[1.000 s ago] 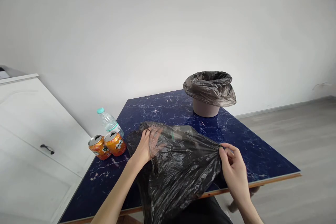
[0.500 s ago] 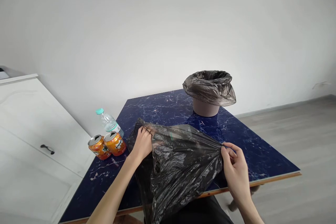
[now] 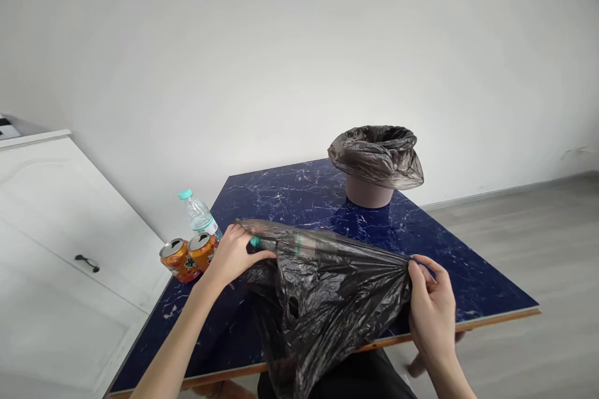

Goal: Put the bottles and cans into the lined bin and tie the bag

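A thin black plastic bag (image 3: 341,299) stretches between my hands and droops over the near edge of the table. My right hand (image 3: 433,305) pinches its gathered right end between thumb and fingers. At the bag's mouth on the left, my left hand (image 3: 236,252) has its thumb spread away from the fingers, which touch the upper edge of the film. Between thumb and fingers shows the teal cap (image 3: 254,241) of a bottle lying inside the bag; its label shows faintly through the plastic.
Left of my left hand stand two orange drink cans (image 3: 180,260) and a clear bottle (image 3: 200,215) with a teal cap. A small bin (image 3: 369,193) lined with a dark bag stands at the back of the blue marbled table (image 3: 276,193). A white cabinet (image 3: 60,230) is at left.
My left hand has moved left from the bag's opening, its thumb now spread, and the bottle's cap has come into view. My right hand has shifted slightly right, still pinching the bag.
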Tool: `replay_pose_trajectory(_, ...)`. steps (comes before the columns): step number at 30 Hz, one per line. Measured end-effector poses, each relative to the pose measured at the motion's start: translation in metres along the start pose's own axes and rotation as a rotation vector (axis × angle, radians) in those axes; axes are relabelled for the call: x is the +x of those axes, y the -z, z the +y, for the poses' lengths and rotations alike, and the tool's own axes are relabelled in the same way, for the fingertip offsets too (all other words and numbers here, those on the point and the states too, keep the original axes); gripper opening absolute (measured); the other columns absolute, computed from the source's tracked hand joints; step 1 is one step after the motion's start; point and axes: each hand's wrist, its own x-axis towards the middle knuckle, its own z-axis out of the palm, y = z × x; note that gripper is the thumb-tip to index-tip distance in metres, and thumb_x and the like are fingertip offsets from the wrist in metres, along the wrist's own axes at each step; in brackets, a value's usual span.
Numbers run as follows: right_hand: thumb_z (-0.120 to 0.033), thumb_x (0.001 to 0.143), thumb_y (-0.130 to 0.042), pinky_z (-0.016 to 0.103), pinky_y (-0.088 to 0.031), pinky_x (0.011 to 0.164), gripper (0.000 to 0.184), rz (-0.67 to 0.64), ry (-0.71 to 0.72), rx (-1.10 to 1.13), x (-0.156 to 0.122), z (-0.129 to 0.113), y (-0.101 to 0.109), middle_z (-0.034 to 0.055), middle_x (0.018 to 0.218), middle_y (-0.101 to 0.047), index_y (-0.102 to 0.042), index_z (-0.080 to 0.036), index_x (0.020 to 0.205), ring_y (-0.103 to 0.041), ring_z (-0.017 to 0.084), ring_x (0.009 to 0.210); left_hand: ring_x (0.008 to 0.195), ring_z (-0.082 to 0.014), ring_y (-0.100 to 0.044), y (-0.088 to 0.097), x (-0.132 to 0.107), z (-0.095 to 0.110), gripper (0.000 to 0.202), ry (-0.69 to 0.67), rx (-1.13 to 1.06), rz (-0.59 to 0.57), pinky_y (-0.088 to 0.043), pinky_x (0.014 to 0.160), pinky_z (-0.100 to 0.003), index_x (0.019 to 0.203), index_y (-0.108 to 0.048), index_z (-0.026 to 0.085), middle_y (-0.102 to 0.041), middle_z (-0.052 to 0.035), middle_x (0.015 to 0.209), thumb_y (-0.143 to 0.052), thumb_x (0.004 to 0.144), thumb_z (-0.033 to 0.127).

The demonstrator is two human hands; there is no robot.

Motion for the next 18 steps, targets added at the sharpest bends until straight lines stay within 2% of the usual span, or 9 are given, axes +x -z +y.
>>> replay_pose_trajectory(3,-0.059,0.091,-0.074,0.030,-0.047,0.061,0.052,0.039,-0.066,0.081,0.002,-0.002,0.000,0.0011,0.083,-0.066,-0.064,-0.024,0.128,-0.059,0.019,0.069,0.110,-0.0359,-0.071,0.017,-0.005,0.003,0.060,-0.006,-0.050,0.007,-0.055,0.098,-0.047,0.113,-0.079,0.022,-0.080,-0.0133,0.113,-0.075,0.086,0.074)
replay_pose_trajectory(9,-0.054,0.086,-0.078,0.032,-0.050,0.059,0.047,0.090,-0.149,0.172,0.000,-0.014,-0.004,-0.0020,0.075,-0.062,-0.065,-0.025,0.120,-0.059,0.019,0.065,0.107,-0.0335,-0.073,0.041,-0.014,0.009,0.068,0.053,-0.210,0.039,-0.058,0.095,-0.042,0.108,-0.078,0.023,-0.080,-0.0115,0.113,-0.077,0.076,0.083)
replay_pose_trajectory(18,-0.053,0.084,-0.080,0.029,-0.046,0.056,0.045,0.102,-0.185,0.179,-0.002,-0.020,-0.004,-0.0032,0.073,-0.059,-0.066,-0.026,0.117,-0.055,0.018,0.064,0.118,-0.0331,-0.075,0.063,-0.026,0.002,0.058,0.123,-0.315,-0.027,-0.058,0.102,-0.039,0.117,-0.079,0.028,-0.081,-0.0078,0.125,-0.084,0.078,0.071)
